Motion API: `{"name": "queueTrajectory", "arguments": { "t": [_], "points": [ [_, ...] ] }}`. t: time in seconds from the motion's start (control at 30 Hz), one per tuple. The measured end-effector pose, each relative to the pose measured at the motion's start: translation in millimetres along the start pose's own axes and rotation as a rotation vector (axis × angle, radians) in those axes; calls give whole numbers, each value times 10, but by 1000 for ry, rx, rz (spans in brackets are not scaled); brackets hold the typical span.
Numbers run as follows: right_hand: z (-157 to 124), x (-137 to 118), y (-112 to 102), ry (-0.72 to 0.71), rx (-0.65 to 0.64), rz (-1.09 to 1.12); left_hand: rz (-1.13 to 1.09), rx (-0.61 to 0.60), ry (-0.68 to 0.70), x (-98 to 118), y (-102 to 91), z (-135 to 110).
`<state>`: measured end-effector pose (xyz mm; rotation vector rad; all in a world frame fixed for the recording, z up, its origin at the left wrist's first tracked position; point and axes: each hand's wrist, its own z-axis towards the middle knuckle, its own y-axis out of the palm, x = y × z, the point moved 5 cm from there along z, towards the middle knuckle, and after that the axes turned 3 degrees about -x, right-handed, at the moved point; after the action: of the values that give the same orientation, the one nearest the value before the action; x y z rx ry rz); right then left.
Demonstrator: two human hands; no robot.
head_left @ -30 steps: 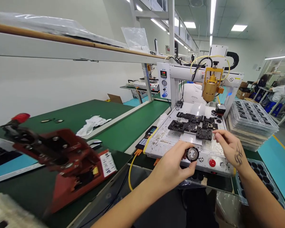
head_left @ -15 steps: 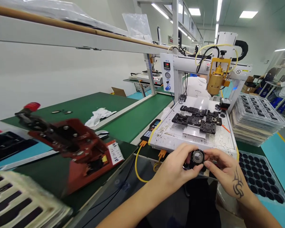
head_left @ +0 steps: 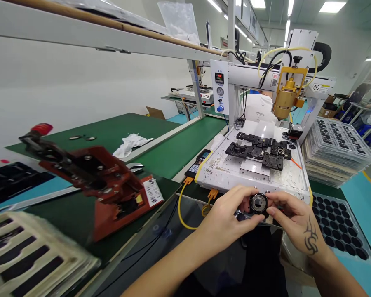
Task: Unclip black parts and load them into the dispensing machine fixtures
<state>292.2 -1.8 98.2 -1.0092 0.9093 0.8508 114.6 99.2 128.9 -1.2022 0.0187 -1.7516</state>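
Observation:
A small round black part with a shiny silver ring in its face point(head_left: 258, 203) is held upright in front of the white machine's bed. My left hand point(head_left: 231, 216) is closed on its left side, thumb below and fingers above. From the right, my right hand point(head_left: 292, 220) pinches its edge between thumb and fingers. Behind the left fingers, low down, a shiny piece point(head_left: 240, 215) shows in part; I cannot make out what it is. Black fixture blocks point(head_left: 259, 150) lie on the machine bed point(head_left: 216, 173) beyond the hands.
A red toggle-clamp press point(head_left: 117, 202) stands at left, near stacked cream trays point(head_left: 71, 258). A gold spindle point(head_left: 285, 101) hangs over the bed. Stacked clear trays point(head_left: 334, 161) and a sheet of black discs point(head_left: 340, 227) lie right. A keypad point(head_left: 198, 163) and yellow cable point(head_left: 179, 210) are beside the machine.
My view has shifted slightly, so the bench and machine sit a little differently. Both hands still hold the round part, its face turned slightly and the shiny piece behind it showing more.

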Motion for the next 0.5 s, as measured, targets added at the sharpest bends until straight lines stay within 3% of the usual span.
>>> {"name": "queueTrajectory", "arguments": {
  "t": [0.5],
  "points": [
    [-11,-18,0,-24,-5,-27,-3,-9,-6,-8,-10,23]
  ]
}}
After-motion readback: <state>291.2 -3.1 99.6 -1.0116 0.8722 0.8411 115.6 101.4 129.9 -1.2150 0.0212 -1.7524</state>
